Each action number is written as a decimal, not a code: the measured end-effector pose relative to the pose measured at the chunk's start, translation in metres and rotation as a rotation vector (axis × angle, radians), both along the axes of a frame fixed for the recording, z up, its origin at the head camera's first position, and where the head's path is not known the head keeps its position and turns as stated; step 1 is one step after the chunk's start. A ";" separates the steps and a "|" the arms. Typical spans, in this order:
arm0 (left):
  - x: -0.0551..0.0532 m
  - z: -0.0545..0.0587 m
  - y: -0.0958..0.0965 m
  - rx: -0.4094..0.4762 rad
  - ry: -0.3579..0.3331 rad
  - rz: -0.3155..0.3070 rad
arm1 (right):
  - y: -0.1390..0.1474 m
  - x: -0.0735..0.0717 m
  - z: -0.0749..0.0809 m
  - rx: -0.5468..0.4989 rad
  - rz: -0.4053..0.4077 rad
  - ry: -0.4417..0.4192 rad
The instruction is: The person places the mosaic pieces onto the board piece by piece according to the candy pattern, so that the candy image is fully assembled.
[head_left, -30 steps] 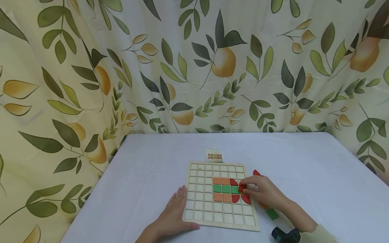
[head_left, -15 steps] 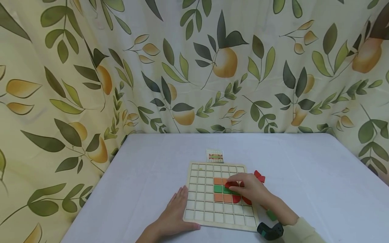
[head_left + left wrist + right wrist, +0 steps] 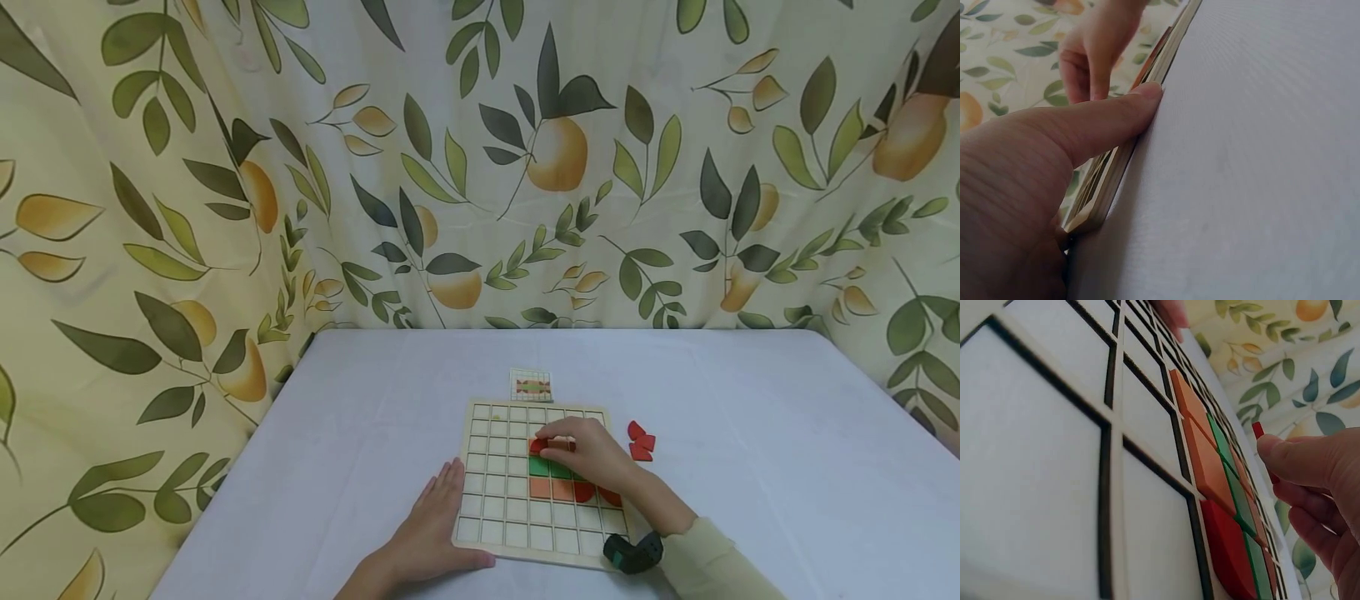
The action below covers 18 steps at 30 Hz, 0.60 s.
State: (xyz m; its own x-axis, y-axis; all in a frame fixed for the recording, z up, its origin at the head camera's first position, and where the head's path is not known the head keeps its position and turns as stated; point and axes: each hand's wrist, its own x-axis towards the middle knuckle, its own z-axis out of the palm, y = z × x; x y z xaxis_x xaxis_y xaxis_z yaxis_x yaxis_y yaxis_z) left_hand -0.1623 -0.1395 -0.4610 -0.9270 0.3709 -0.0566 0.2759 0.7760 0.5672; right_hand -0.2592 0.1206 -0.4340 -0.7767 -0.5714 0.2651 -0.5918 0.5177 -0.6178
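Moved: since a second ago, your right hand (image 3: 588, 450) has crossed leftward, carrying a small flat red piece (image 3: 537, 447).
Left hand: your left hand (image 3: 420, 533) braces the near left corner of a pale wooden grid board (image 3: 491, 508), fingers straight along the side, thumb spread apart on the near edge.
Card: a small white card with a printed coloured pattern (image 3: 530, 385) lies just beyond the board.
Red piece: you hold it over the left end of the upper tile row, raised off the board.
Tiles: flat green square tiles (image 3: 538, 466) sit in the grid above flat orange square tiles (image 3: 562, 490), with red rounded pieces (image 3: 583, 492) to their right.
Right hand: thumb and fingertips clamped on the red piece.
Far right: loose red pieces (image 3: 641, 442) lie beside the board on white cloth (image 3: 750, 400).
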 end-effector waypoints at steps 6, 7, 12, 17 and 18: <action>0.000 0.000 0.000 0.001 -0.004 -0.004 | -0.011 -0.006 -0.004 -0.018 0.029 -0.002; 0.000 0.000 0.000 -0.001 -0.001 -0.007 | -0.012 -0.006 -0.004 -0.022 0.031 -0.004; 0.000 0.000 -0.001 -0.004 0.006 -0.017 | -0.016 -0.009 -0.008 -0.057 0.023 -0.047; 0.000 0.001 0.000 -0.004 0.006 -0.018 | -0.019 -0.011 -0.012 -0.084 0.025 -0.059; 0.000 0.002 0.000 -0.003 0.005 -0.017 | -0.020 -0.012 -0.012 -0.087 0.028 -0.054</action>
State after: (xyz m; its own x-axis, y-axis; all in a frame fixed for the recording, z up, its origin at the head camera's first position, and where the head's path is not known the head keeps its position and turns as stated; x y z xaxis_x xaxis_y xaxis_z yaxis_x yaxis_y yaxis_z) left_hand -0.1621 -0.1397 -0.4594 -0.9207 0.3867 -0.0536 0.2919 0.7730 0.5633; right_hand -0.2708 0.1005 -0.4461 -0.7755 -0.5694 0.2726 -0.5695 0.4446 -0.6914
